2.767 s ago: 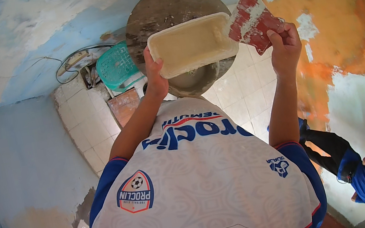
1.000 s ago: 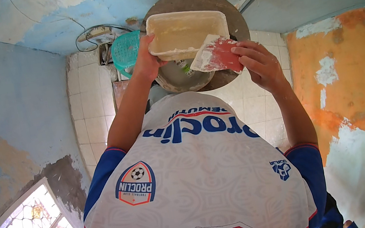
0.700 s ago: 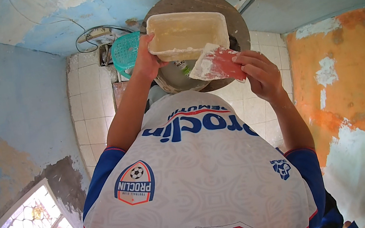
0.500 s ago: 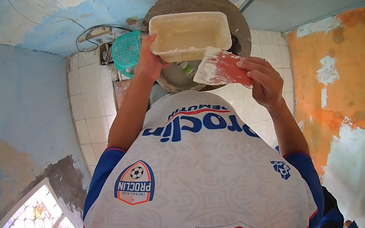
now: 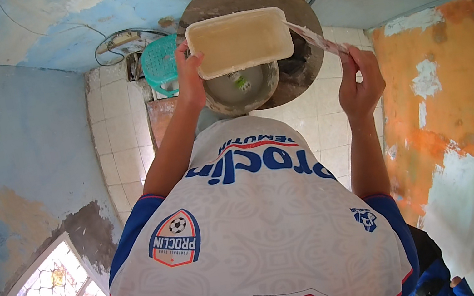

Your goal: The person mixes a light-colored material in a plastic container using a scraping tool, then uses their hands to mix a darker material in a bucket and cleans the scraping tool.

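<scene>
My left hand grips the left end of a cream rectangular plastic tub, with the fingers at its rim. The tub's inside looks cream-coloured and smeared along the edges. In my right hand a red putty spreader, coated with whitish paste, is pinched between thumb and fingers. Seen nearly edge-on, its far end meets the right rim of the tub. Below the tub, a round grey basin holds murky liquid and a green-and-white scrap, and the tub covers its far part.
The basin rests on a round, dark, stained tabletop. Left of it stands a green plastic stool near a coiled cable. Patchy blue wall is at left, an orange, putty-patched panel at right, and white floor tiles lie below.
My right hand has moved right, turning the spreader from showing its flat face to edge-on at the tub's right rim. The tub has shifted slightly left and away, showing more of the basin.
</scene>
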Demonstrator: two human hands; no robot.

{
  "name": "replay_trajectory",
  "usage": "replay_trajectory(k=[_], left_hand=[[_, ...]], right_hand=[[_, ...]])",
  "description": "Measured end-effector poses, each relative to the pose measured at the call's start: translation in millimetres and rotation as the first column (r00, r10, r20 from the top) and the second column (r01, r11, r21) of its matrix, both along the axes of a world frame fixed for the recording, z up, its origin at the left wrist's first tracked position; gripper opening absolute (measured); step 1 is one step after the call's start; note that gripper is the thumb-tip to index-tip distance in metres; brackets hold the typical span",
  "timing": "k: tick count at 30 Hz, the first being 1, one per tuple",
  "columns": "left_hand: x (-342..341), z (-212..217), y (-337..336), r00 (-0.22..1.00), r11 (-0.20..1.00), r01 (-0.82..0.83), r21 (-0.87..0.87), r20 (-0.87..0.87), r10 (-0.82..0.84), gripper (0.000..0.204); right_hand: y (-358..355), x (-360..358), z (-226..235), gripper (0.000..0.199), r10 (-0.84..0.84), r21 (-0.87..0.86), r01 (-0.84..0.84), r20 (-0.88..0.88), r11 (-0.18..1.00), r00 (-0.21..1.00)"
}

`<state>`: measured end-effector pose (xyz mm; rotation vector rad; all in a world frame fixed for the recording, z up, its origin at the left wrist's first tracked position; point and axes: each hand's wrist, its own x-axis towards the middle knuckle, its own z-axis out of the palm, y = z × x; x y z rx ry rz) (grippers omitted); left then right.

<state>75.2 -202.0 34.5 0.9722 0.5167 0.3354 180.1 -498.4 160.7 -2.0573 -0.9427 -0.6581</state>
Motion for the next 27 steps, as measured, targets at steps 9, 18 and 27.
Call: replay_trajectory(k=[9, 18, 27], left_hand=[[0.9, 5.8, -13.2, 0.992, 0.976, -0.113, 0.184, 0.068, 0.103, 0.076], [6.3, -12.0, -28.3, 0.967, 0.959, -0.224, 0.176, 0.163, 0.196, 0.082], [5.7, -18.9, -32.7, 0.945, 0.936, -0.282, 0.209, 0.23, 0.233, 0.084]], right_hand=[[31.0, 39.2, 50.5, 0.028, 0.113, -0.578, -0.009, 0.143, 0.816, 0.983], [76.2, 80.8, 37.1, 0.029, 0.008, -0.536, -0.234, -0.389, 0.811, 0.921], [80.7, 101.2, 24.3, 0.031, -0.091, -0.482, -0.202, -0.517, 0.853, 0.851]])
